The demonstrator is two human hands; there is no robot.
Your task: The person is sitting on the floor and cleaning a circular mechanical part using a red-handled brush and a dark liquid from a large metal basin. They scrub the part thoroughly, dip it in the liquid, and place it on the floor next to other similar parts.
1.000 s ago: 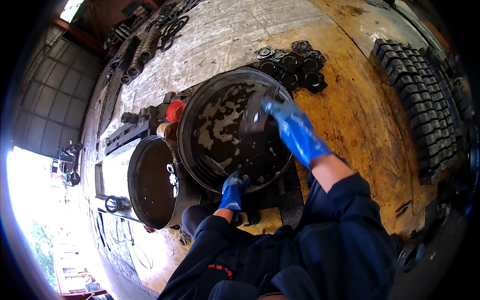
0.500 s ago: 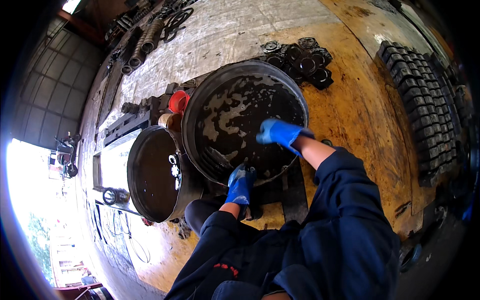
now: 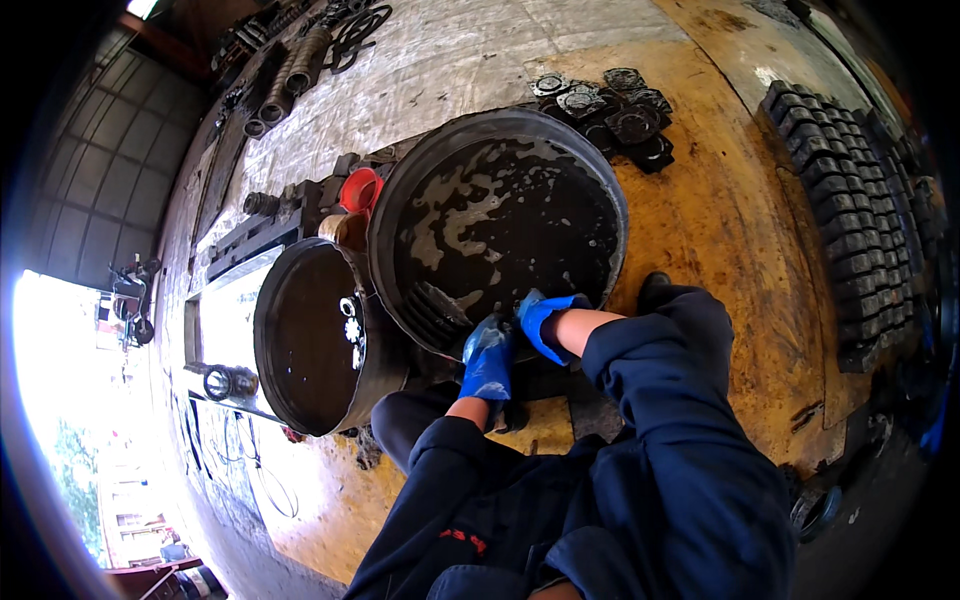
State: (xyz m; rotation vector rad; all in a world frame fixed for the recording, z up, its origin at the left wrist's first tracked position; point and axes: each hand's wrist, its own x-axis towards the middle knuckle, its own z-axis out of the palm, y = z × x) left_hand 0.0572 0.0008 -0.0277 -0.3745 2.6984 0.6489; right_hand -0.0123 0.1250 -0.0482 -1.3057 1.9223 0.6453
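Note:
A large round tub (image 3: 612, 185) of dark liquid with pale foam stands in front of me. My left hand (image 3: 488, 352), in a blue glove, is at its near rim with fingers curled round something I cannot make out. Close beside it on the right, my right hand (image 3: 545, 318), also blue-gloved, is bent in over the rim. Its fingers look closed, and whatever is in them is hidden. A dark ribbed part (image 3: 436, 312) lies partly in the liquid by the tub's near left wall, just left of my hands.
A second, smaller drum (image 3: 300, 340) of dark liquid adjoins the tub on the left. Behind it is a red bucket (image 3: 360, 190). Dark, flat round-holed parts (image 3: 630, 120) are piled beyond the tub. Rows of black blocky parts (image 3: 835, 210) stand at the right on the stained floor.
My right hand has come from over the middle right of the tub back toward me, down beside my left hand. The left hand has barely moved.

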